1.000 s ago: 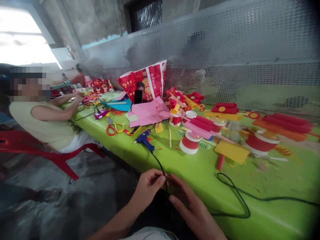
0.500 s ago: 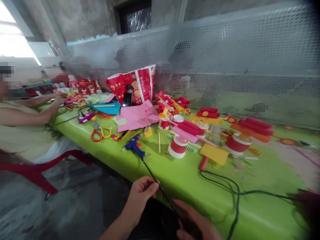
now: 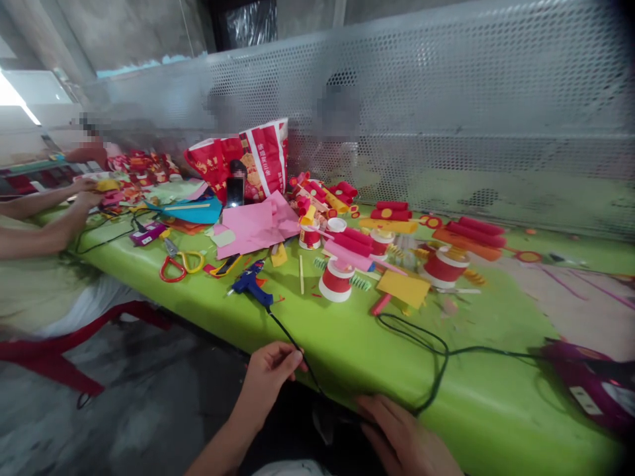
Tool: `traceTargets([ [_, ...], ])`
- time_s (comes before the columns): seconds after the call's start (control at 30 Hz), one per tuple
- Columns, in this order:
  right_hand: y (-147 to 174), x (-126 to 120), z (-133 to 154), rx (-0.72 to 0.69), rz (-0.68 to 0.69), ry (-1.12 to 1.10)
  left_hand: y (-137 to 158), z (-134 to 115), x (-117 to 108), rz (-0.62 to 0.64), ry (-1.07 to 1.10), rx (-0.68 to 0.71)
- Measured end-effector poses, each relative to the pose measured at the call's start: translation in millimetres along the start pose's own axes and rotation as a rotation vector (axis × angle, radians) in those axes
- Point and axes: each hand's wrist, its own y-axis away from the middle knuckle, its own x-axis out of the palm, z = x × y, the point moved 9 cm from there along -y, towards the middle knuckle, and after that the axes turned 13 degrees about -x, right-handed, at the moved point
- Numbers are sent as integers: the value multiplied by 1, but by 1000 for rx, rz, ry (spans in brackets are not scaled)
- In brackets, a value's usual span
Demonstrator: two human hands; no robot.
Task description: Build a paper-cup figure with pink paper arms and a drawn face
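Thin black cable (image 3: 284, 326) is being clamped by the left hand (image 3: 270, 370); the right hand (image 3: 399, 426), grip unreadable, is being drawn farther off, slack apparently being straightened out.

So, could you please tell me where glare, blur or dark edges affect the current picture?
Head view: the bright strip at far left is washed out; head view: the purple box blurs and darkens towards the right edge; head view: the right hand looks softer than the glue gun, which is fairly clear.
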Motion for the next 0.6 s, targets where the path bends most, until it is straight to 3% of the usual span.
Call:
traceTargets([
  [0.23, -12, -14, 10, 11, -41, -43, 1, 13, -22, -81, -221, 16],
  [0.33, -19, -32, 13, -9, -78, -76, 12, -1, -43, -190, -322, 103],
  [0.47, -36, -64, 3, 73, -145, 81, 23, -72, -66, -318, -303, 370],
  [0.6, -78, -80, -5, 115, -71, 313, -7, -152, -30, -68, -442, 611],
])
